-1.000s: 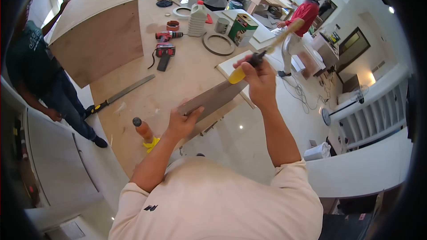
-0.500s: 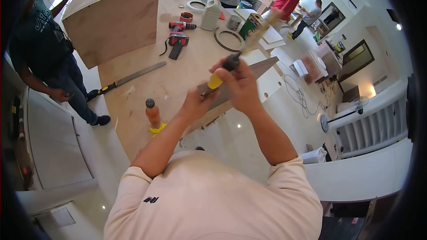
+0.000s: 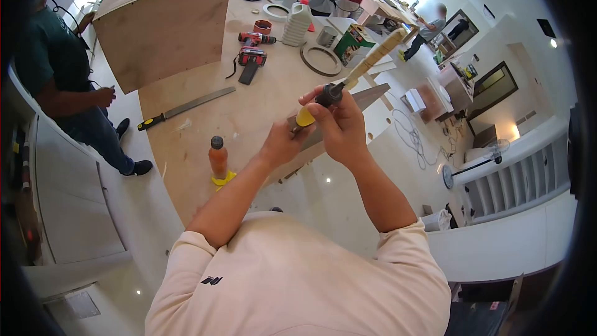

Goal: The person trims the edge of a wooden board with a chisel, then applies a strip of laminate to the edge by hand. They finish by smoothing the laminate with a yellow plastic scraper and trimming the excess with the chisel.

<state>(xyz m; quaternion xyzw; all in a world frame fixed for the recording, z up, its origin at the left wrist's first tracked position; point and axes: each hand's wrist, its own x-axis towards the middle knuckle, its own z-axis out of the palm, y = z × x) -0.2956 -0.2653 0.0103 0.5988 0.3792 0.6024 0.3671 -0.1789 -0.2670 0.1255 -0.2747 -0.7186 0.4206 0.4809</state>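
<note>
Both my hands are together over the table's near right edge, around a mallet-like tool (image 3: 374, 56) with a pale wooden handle and a black and yellow head. The fingers of my right hand (image 3: 342, 124) are closed around the black part. At the yellow end, my left hand (image 3: 281, 144) is closed, its fingertips partly hidden. The handle points up and away to the right. Just behind and beneath my hands runs a long grey-brown board (image 3: 367, 97). An orange bottle (image 3: 217, 160) with a black cap stands left of my left forearm, a yellow scrap at its base.
On the wooden tabletop (image 3: 180, 168) lie a long file (image 3: 193, 107) and a red cordless drill (image 3: 254, 56). Farther back stand a white jug (image 3: 296, 25), a tape ring (image 3: 321, 58) and a large wooden box (image 3: 165, 37). A person (image 3: 68, 81) stands at left; others work behind.
The wooden handle, blurred before, is now sharp and angled slightly higher. My hands stay around the head. The person at left has raised a forearm; the one in red has moved left.
</note>
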